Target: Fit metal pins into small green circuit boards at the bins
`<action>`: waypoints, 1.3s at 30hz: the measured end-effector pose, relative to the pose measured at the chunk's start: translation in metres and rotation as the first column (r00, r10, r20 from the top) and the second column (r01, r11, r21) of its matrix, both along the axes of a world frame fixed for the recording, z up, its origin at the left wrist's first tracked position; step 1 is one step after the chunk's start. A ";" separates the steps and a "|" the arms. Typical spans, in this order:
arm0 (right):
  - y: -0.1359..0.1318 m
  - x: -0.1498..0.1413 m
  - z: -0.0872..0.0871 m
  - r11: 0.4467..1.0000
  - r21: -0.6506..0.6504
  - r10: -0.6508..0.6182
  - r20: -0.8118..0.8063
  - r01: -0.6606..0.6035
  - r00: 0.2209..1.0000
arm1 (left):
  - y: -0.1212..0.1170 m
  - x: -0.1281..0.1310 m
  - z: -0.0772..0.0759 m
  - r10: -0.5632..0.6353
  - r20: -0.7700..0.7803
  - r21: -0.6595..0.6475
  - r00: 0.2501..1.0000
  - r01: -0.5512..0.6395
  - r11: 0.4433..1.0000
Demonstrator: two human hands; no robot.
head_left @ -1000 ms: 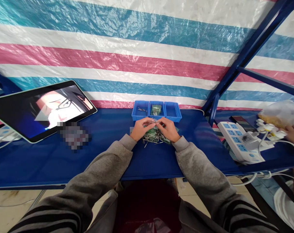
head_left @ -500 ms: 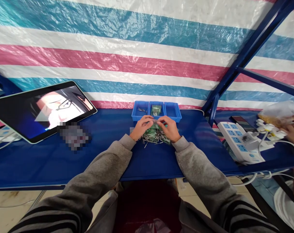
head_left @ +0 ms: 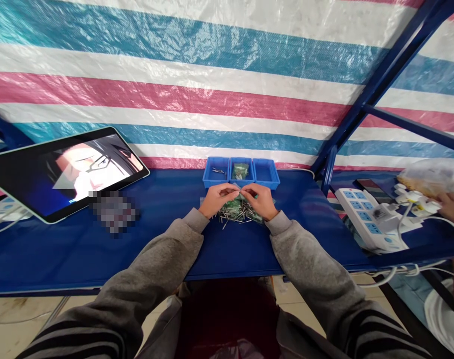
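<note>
With the loose pile as the dial's centre, a tablet (head_left: 73,172) leans at ten o'clock. At eleven, the left blue bin (head_left: 211,183) holds a few metal pins (head_left: 219,171). The left hand (head_left: 214,200) and right hand (head_left: 262,200) pinch clear plastic (head_left: 236,187) between near-touching fingertips, above many unsorted pins (head_left: 230,216) and green packets (head_left: 232,204). At twelve, the middle bin (head_left: 247,181) holds bagged green pieces (head_left: 241,170); the right bin (head_left: 269,185) sits at one, a power strip (head_left: 361,214) at three.
</note>
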State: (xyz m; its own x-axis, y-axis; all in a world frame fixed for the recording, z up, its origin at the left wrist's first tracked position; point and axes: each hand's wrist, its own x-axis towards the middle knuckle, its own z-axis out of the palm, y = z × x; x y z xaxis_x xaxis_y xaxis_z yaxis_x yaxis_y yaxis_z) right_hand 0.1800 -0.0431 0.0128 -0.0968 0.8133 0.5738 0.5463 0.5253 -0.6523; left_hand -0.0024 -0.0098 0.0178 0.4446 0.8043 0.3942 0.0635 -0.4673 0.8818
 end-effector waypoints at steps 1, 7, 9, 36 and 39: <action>0.000 0.000 0.000 1.000 -0.008 -0.018 0.000 0.018 1.000 | 0.002 -0.002 0.003 0.056 -0.026 0.072 0.998 -0.054 0.996; 0.000 0.001 -0.002 0.995 0.018 -0.095 0.014 0.095 0.995 | 0.042 -0.024 0.021 0.431 -0.229 0.473 0.873 -0.287 0.833; 0.001 0.001 -0.002 0.995 0.012 -0.099 0.025 0.098 0.995 | 0.055 -0.030 0.022 0.446 -0.407 0.467 0.797 -0.238 0.851; 0.002 0.002 -0.002 0.992 0.002 -0.126 0.004 0.126 0.992 | 0.114 -0.005 0.032 0.494 -0.776 0.524 0.393 -0.034 0.851; 0.002 0.003 0.001 0.994 -0.006 -0.107 -0.117 0.107 0.987 | 0.074 -0.008 0.037 0.460 -0.501 0.550 0.733 -0.141 0.823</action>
